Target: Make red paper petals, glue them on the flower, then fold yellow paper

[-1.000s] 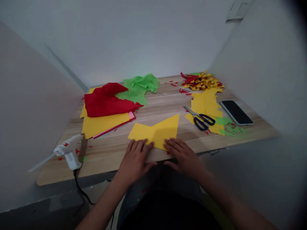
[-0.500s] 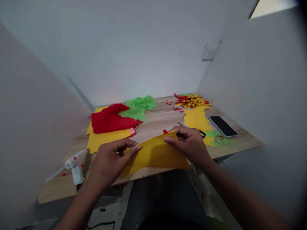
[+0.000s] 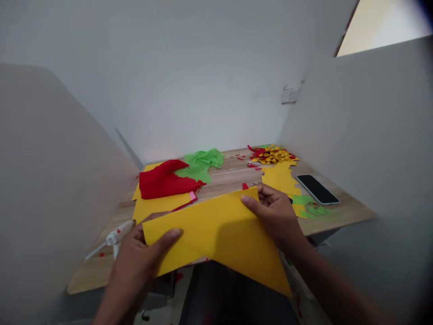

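A sheet of yellow paper (image 3: 206, 225) is stretched between my two hands, above the front edge of the table. My left hand (image 3: 142, 257) grips its left end, thumb on the near face and fingers behind. At the upper right corner my right hand (image 3: 274, 212) pinches it the same way. The sheet's lower edge dips in an uneven line, and its right corner hangs down over my lap. Just beyond the top edge, near my right hand, lies a small red scrap (image 3: 245, 186). My right hand and the sheet hide most of the scissors.
On the wooden table (image 3: 233, 174) lie red crepe paper (image 3: 165, 180), green crepe paper (image 3: 203, 162), yellow sheets (image 3: 277, 178) and a yellow ruffled bundle (image 3: 274, 155). A white glue gun (image 3: 117, 237) rests at left, a phone (image 3: 318, 189) at right. Walls enclose both sides.
My left hand has moved left and down along the paper, to its end. The sheet is now spread wider and tilted, showing more of its face. The view has shifted upward.
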`<state>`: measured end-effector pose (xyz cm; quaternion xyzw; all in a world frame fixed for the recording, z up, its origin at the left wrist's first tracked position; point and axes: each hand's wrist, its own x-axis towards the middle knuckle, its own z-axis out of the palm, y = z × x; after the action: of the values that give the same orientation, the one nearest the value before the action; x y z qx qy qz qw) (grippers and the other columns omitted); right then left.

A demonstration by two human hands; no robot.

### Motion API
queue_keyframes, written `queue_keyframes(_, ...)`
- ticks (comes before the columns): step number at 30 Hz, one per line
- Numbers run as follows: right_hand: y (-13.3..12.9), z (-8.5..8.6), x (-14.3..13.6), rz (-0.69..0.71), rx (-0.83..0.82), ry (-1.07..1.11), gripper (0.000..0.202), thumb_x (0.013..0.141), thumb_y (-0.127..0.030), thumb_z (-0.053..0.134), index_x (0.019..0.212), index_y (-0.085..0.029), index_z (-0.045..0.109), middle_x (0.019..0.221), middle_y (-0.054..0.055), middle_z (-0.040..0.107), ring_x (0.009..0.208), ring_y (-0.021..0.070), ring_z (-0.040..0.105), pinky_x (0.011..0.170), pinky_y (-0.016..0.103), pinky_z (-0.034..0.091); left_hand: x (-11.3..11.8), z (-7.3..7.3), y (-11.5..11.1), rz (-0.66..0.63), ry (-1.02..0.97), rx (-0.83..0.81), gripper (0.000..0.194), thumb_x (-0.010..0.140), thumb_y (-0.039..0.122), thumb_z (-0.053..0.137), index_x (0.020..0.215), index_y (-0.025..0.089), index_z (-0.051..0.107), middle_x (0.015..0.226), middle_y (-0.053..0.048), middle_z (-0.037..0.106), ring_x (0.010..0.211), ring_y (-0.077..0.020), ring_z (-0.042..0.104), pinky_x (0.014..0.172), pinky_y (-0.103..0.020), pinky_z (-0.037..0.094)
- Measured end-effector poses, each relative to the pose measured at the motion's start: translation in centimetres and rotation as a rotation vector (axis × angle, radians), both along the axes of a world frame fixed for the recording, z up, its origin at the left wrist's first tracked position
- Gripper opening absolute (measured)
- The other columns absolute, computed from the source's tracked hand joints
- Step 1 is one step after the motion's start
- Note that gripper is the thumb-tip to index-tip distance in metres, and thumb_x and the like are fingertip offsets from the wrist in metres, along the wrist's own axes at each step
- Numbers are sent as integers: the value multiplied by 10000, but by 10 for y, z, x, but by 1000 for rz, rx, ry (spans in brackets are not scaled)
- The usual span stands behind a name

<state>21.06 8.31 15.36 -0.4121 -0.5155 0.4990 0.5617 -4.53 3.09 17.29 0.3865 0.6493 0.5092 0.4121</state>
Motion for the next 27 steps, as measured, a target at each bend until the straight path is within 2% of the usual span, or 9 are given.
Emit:
queue_keyframes(5,11,-8,0,-112,47,-151,301,747,-449,718,642,-188,610,610,-18,538,562,123,478,501,239,367,24,-13,-3,-45,-79,-42,466,553,427,847,917,169,712,802,-95,773,670,-272,732,574,-342,601)
queue_keyframes(9,26,-14,14,-225,49,-124,316,753,-490,709,656,-198,638,615,-14,557,579,141,514,564,265,425,25,-10,-3,-63,-144,-47,506,564,420,848,965,147,702,840,-115,775,692,-270,741,612,-348,610)
queue_keyframes(12,37,-28,38,-234,108,-471,298,791,-481,662,673,-207,670,619,16,618,616,185,571,616,306,445,21,-8,-2,-54,-206,-30,554,535,392,869,999,141,701,863,-110,778,711,-273,748,669,-370,620)
queue_keyframes(15,42,-40,56,-214,105,-836,305,801,-486,615,708,-215,717,778,81,722,767,258,650,697,361,468,13,-10,1,-56,-195,-43,605,524,391,876,1048,147,699,837,-97,780,708,-283,750,639,-365,620)
queue_keyframes(16,41,-41,58,-231,86,-833,348,818,-511,580,705,-210,713,806,94,727,795,266,658,706,367,475,10,-11,2,-55,-176,-54,626,526,398,875,1070,146,697,826,-96,780,700,-287,749,599,-351,615)
queue_keyframes(18,35,-38,55,-209,25,-617,443,852,-577,508,738,-190,691,842,103,719,785,248,663,686,353,495,8,-13,5,-47,-150,-70,659,525,410,875,1099,144,692,816,-95,781,685,-290,747,537,-325,598)
queue_keyframes(21,21,-27,35,8,-69,-214,465,784,-628,593,879,-178,659,855,69,697,692,187,643,596,287,494,11,-13,8,-44,-168,-75,689,501,415,882,1101,137,689,809,-93,779,672,-293,743,535,-331,600)
queue_keyframes(23,14,-21,19,101,-116,-137,431,723,-591,682,841,-179,647,780,35,671,636,160,604,544,254,456,17,-12,7,-41,-183,-66,695,501,402,881,1109,132,682,809,-92,777,673,-289,742,534,-328,597)
queue_keyframes(27,9,-21,2,72,-130,-124,388,707,-546,714,668,-185,577,633,-11,563,560,126,492,505,246,376,23,-10,5,30,-148,-8,490,633,478,793,998,163,711,786,-76,771,678,-267,732,484,-295,562)
